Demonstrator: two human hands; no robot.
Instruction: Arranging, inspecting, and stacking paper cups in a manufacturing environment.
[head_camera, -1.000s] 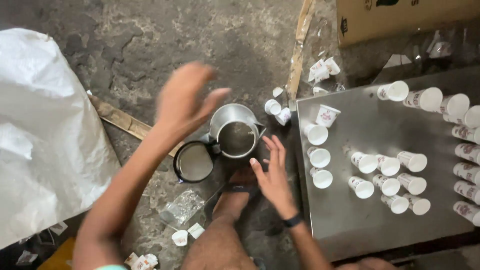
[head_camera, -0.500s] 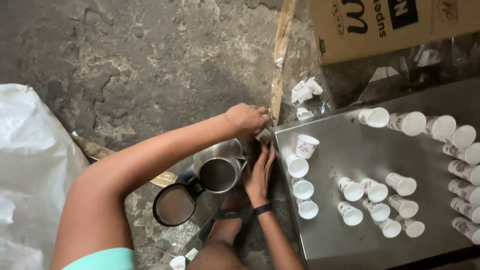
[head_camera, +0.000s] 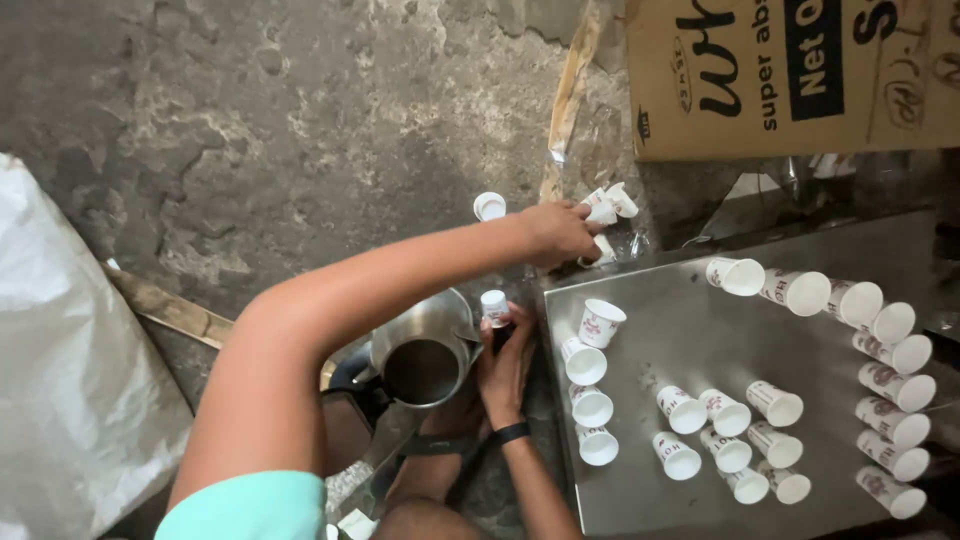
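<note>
The left hand (head_camera: 560, 232) is reaching out past the top left corner of the steel tray (head_camera: 700, 350). Its fingers are curling around a small white paper cup (head_camera: 601, 248) lying on the ground just off that corner. The cup is lying on its side, and its long way is running left to right. I cannot tell which end is the open one, because the fingers are hiding it.

The right hand (head_camera: 505, 365) is sitting just left of the tray. Its fingers are pinching a small white cup (head_camera: 494, 305) that is standing up tall, with its flat bottom facing up. This cup is right beside the spout of the metal kettle (head_camera: 425, 350), which is standing open, left of the tray.

On the tray, many paper cups (head_camera: 585, 362) are standing with their open mouths up. More cups (head_camera: 800, 292) near the tray's far and right edges are lying on their sides. Each cup is white with a small reddish mark.

Past the tray's top edge, a big brown cardboard box (head_camera: 790, 75) is sitting, with dark letters and a black patch on it. Far left of the tray, a big white sack (head_camera: 70, 380) is lying on the rough grey ground.
</note>
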